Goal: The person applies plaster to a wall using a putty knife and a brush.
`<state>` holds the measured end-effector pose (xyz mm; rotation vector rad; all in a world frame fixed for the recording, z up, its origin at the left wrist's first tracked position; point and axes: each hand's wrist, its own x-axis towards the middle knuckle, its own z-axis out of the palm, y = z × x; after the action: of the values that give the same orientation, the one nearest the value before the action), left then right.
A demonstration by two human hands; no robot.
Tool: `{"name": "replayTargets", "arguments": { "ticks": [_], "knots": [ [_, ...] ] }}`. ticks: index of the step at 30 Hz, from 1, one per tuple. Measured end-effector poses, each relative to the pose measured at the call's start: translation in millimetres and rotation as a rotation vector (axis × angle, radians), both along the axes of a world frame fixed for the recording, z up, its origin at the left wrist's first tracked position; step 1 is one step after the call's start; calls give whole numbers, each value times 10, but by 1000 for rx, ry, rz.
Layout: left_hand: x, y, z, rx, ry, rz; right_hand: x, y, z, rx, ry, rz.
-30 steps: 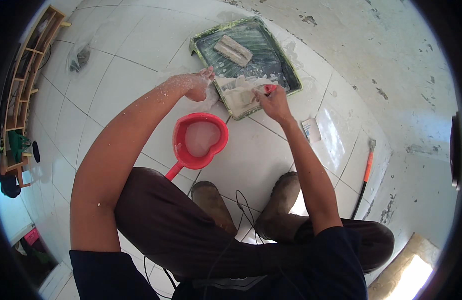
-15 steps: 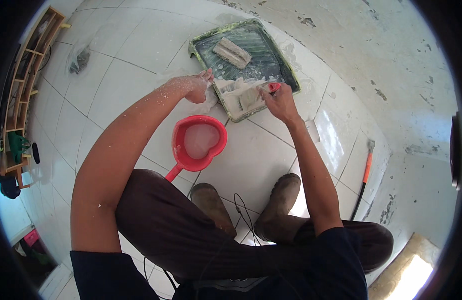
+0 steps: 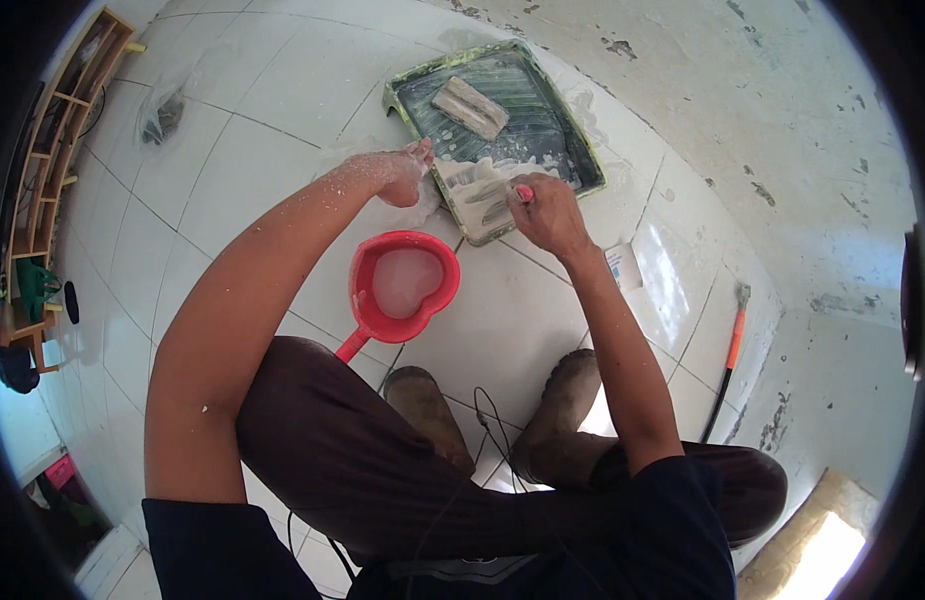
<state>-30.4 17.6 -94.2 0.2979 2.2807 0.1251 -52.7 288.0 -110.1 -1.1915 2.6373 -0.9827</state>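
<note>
My right hand (image 3: 552, 216) is wrapped around a red handle (image 3: 524, 192) above pale paste (image 3: 466, 190) in the near end of the tray (image 3: 532, 105). My left hand (image 3: 406, 177) is at its edge, grip unclear. The streaked paste suggests mixing is unfinished.

I see a floor (image 3: 122, 240) of pale, glossy tiles with dark joints. The whitish wall (image 3: 692, 90) is scuffed and flaking in grey patches. A wooden shelf unit (image 3: 70, 100) lines the left side, and bright light (image 3: 662, 270) glares off the tiles.
</note>
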Motion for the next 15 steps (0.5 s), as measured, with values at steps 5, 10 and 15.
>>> {"name": "replayTargets", "arguments": {
  "ticks": [5, 10, 15],
  "knots": [
    [-3, -52, -100, -3, 24, -25, 186, -159, -345, 88, 98, 0],
    [43, -83, -95, 2, 32, -11, 189, -314, -132, -57, -102, -6],
    [-37, 10, -103, -7, 38, -14, -88, -83, -231, -102, 100, -136]
  ]
}}
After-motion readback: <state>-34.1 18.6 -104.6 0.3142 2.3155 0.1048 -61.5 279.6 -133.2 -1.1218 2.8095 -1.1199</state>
